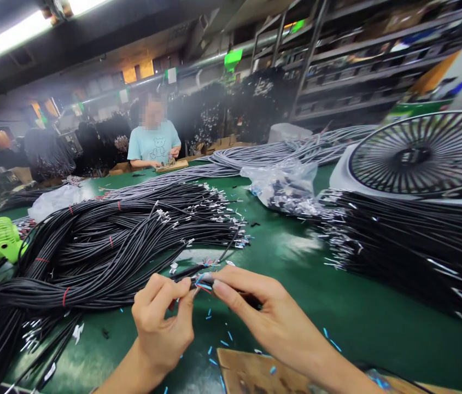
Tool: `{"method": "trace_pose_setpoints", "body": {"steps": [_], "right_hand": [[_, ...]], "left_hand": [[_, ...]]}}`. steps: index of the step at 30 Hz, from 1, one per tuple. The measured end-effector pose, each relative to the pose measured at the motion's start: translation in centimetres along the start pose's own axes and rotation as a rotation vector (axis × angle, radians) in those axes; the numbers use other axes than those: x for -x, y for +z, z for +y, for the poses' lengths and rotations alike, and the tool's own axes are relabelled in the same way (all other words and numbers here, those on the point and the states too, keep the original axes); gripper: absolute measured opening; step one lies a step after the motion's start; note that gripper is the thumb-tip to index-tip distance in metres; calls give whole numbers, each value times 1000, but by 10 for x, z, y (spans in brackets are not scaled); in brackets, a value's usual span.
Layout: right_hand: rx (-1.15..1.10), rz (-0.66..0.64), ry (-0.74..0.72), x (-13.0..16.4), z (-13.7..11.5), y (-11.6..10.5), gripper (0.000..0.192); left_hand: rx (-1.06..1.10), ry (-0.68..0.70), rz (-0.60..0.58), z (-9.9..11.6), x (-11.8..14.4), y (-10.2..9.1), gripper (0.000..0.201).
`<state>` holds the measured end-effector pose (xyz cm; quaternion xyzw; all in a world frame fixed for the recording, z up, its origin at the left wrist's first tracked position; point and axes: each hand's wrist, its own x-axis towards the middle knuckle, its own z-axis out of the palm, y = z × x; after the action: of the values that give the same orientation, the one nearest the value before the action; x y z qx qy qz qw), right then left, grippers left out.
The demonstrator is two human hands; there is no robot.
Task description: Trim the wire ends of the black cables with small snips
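While the left hand (163,317) pinches a black cable end (194,281) from one side, the right hand (263,306) meets it from the other, thumb and forefinger closed on the same end. On each hand the fingers are drawn together, with only the thin work between them; fine blue and red wires (203,286) show in the short gap between the two grips. The cable end is held above the green surface (292,295), near the front edge of a big heap of black cables (91,246).

That heap crowds the left side, its stripped tips ending just beyond the hands. To the right, a second stack of black cables (411,251) lies well apart from the right hand, under a round fan grille (419,156). Between the two piles runs an open strip of surface (the roomiest stretch within reach), bounded at its far end by a clear plastic bag (282,183) and grey cables (296,150). Nearer the body, a brown board (259,375) reaches the lower edge of view, below the right wrist, with blue scraps (224,343) scattered beside it. Across the surface sits another person (155,143).
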<state>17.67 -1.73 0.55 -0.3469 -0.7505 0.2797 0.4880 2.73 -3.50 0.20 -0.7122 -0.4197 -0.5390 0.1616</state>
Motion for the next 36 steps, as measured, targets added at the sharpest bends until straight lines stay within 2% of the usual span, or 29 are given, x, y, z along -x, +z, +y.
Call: {"method": "trace_pose_setpoints", "body": {"steps": [5,9,12,15,23,29,33,36], "right_hand": [[4,20,10,1,2,0,29],[16,70,8,3,2,1,25],[51,111,-17,5,1,1,24],[84,128,-53,6,1,1,23],[111,147,-143,4,1,1,23],[109,120,-146,6,3,0,23],[90,131,-49,4,3,-1,29],[57,123,26,2,4,-1,32]], "left_hand": [[79,-64,-19,-1,4,1,19],[172,-242,-40,0,7,2,6],[276,-378,-98,0,6,1,11],[375,-450,-179,-2,6,1,17],[426,-439,-371,-10,6,0,33],[523,-646,-464,-12,4,-2,36],[528,-690,-455,-8,1,-1,28],[505,-621,-394,-4,3,1,17]]}}
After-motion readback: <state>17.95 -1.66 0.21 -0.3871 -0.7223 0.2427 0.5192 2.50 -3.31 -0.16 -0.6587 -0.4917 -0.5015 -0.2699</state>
